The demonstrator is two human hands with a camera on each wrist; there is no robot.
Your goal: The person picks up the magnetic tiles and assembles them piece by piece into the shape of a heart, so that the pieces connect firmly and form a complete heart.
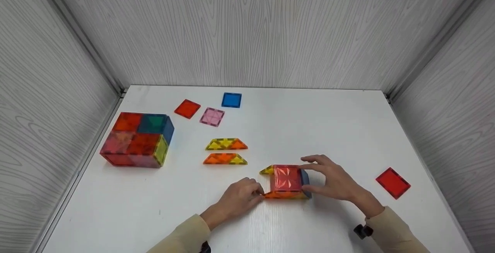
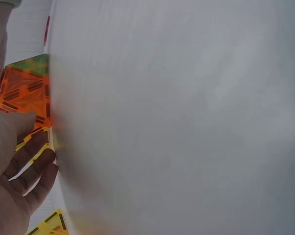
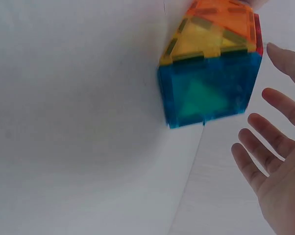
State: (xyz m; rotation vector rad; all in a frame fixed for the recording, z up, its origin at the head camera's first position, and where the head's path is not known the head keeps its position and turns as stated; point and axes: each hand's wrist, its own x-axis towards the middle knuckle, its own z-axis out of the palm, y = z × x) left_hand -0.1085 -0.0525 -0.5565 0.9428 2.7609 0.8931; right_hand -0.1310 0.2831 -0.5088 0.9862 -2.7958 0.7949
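Observation:
A small structure of translucent magnetic tiles stands near the table's front, with a red square tile [image 1: 287, 178] on top. Its front side is a trapezoid panel of orange and yellow tiles [image 2: 25, 90]. A blue tile [image 3: 206, 93] closes its right end, and a yellow tile [image 1: 267, 170] juts out at the back left. My left hand [image 1: 241, 195] pinches the left tip of the orange panel between thumb and fingers. Over the right end, my right hand [image 1: 328, 177] has its fingers spread. In the right wrist view those fingers stand beside the blue tile, holding nothing.
A larger tile box [image 1: 129, 137] in red, pink, green and yellow stands at the left. Two flat yellow-orange trapezoids [image 1: 226, 144] lie mid-table. Behind them are red [image 1: 187, 108], pink [image 1: 212, 117] and blue [image 1: 231, 100] squares. Another red square [image 1: 393, 183] lies far right.

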